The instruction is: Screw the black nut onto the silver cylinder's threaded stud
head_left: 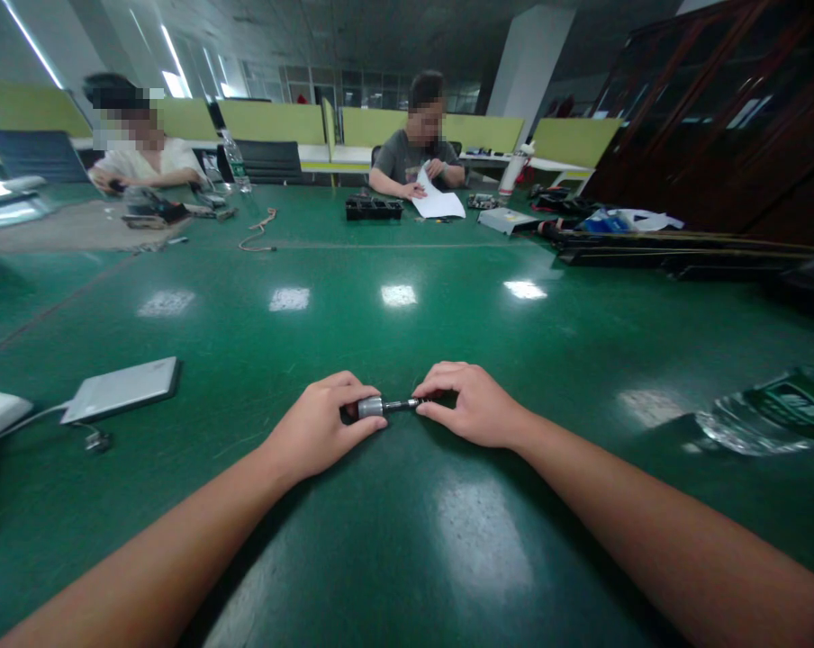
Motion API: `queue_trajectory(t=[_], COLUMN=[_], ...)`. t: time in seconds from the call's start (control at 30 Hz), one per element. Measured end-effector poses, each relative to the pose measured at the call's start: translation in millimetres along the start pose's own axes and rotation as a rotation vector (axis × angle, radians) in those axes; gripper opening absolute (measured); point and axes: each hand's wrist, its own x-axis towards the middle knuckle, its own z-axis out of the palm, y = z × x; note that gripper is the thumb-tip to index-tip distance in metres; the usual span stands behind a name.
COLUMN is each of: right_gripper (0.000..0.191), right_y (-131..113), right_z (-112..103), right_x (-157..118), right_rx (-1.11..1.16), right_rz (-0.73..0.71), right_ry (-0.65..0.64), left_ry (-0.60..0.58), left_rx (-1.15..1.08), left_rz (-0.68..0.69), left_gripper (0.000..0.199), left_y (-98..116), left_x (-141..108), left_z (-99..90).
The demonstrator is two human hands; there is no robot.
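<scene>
At six o'clock, a slim silver-and-black cylindrical metal part [370,408] sat low over the glossy green bench [353,324], the left hand [317,425] with fingers closed around its silver nine-o'clock end, the right hand [480,407] with fingers pinched on its dark three-o'clock end.

Near the front of the surface [353,337], the rod [399,406] is between the left hand [322,421], at its left end, and the right hand [473,405], at its right end, with a flat box [124,389] well off to the left and a big bottle [775,409] well off to the right. Farther back on it, from left to right, are a small bottle [237,166] with a string [264,234] in front of it, a tray [374,210], some paper [439,200] and a flask [515,173]. One person [413,157] sits behind the paper, another [170,162] sits at the far left, low walls [272,121] stand behind both, and a cabinet [710,135] stands at the back right.
</scene>
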Motion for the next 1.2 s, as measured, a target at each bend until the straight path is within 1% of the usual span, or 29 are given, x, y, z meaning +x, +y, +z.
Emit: queue_trajectory(t=[0.2, 0.27, 0.37, 0.43, 0.53, 0.6, 0.67, 0.83, 0.97, 1.2], right_gripper=[0.011, 0.014, 0.021, 0.018, 0.01, 0.01, 0.01, 0.012, 0.013, 0.01], right_y=[-2.4, -2.7, -3.8, -5.8, -11.0, -14.8, -18.0, -20.9, -20.1, -19.3], right_z=[2.3, 4.9, 8.9, 11.1, 14.1, 16.0, 17.3, 17.5, 17.6, 18.3], right_x=[-1.0, -1.8, -2.1, -1.7, -1.2, -1.3, -1.9, -2.8, -2.7, -3.0], right_rx=[-0.019, -0.008, 0.013, 0.022, 0.028, 0.023, 0.016, 0.008, 0.007, 0.013], right_rz=[-0.025, -0.022, 0.014, 0.033, 0.006, -0.025, -0.049, -0.066, -0.089, -0.109], right_ry=[-0.015, -0.02, 0.017, 0.027, -0.01, -0.03, -0.042, -0.049, -0.036, -0.016], left_ry=[0.004, 0.006, -0.004, -0.011, -0.042, -0.076, -0.091, -0.085, -0.094, -0.076], left_rx=[-0.004, -0.008, -0.014, -0.018, -0.031, -0.05, -0.064, -0.074, -0.082, -0.078], left_rz=[0.011, 0.009, 0.01, 0.016, 0.039, 0.06, 0.071, 0.068, 0.069, 0.056], left_gripper=[0.021, 0.02, 0.021, 0.022, 0.025, 0.028, 0.028, 0.023, 0.022, 0.023], left_y=[0.2, -0.4, -1.1, -1.1, 1.2, 3.9, 6.5, 7.4, 5.5, 5.4], left_x=[-0.7, -0.9, -1.1, -1.4, -2.2, -2.7, -2.7, -1.7, -1.3, -1.6], left_z=[0.3, 0.5, 0.8, 1.1, 1.6, 1.6, 1.3, 0.4, 0.4, 1.7])
